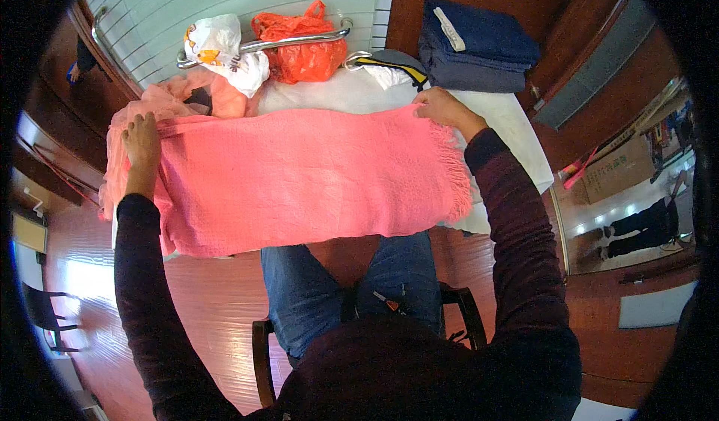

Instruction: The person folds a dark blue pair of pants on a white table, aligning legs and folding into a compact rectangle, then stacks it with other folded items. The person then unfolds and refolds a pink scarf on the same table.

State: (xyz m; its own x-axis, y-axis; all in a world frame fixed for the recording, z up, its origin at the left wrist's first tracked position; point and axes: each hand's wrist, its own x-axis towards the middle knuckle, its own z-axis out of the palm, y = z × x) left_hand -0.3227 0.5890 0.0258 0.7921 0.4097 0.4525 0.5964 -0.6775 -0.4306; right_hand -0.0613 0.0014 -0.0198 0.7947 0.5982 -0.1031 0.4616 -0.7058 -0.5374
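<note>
A pink woven scarf (303,174) with a fringe at its right end lies spread across the white-covered table (505,135), its near edge hanging towards my lap. At the scarf's far left corner, my left hand (141,140) grips the bunched cloth with fingers curled over it. My right hand (449,109) pinches the far right corner, just above the fringe. Peach-coloured sheer fabric (163,101) is heaped beside and beyond my left hand. Part of the scarf's left end is folded, and its underside is hidden.
Along the back sit a white printed plastic bag (216,45), a red plastic bag (306,56), a grey-and-yellow item (399,64) and folded dark blue cloths (477,45). A metal handle (292,40) crosses the bags. To the right is a cardboard box (618,168); a mirror-like panel shows a person's legs.
</note>
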